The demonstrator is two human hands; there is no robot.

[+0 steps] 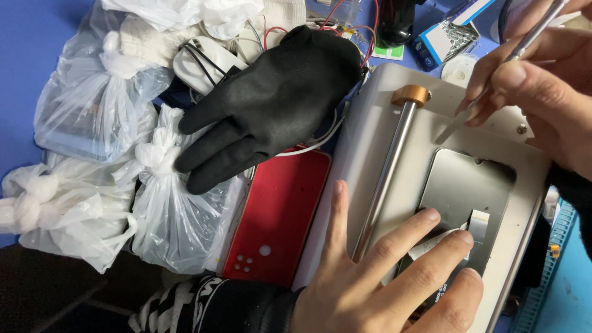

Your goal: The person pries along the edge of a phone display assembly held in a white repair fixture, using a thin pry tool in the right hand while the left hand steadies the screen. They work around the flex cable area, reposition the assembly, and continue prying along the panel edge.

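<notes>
The left hand (376, 277) lies flat, fingers spread, on a pale grey machine (370, 154) with rounded edges. Its fingertips press a metal plate (459, 191), a smooth, dull silver, phone-shaped panel seated in the machine's recess. A small white tab (478, 221) sits on the plate just beside the middle fingertip. The hand grips nothing; it bears down open.

The right hand (542, 86) pinches a thin steel tool (493, 77), a slim shaft ending in a flat blade, between thumb and fingers. The blade tip rests on the machine's top, near the plate's upper left corner.

A polished steel rod (385, 179) with a brass cap (411, 95) runs diagonally across the machine, between the left thumb and index finger.

Left of the machine lies a glossy red phone back (277, 222) with small round holes. A black knit glove (271, 105) rests above it, fingers limp. Knotted, crinkled translucent bags (92, 172) crowd the blue table (24, 80).
</notes>
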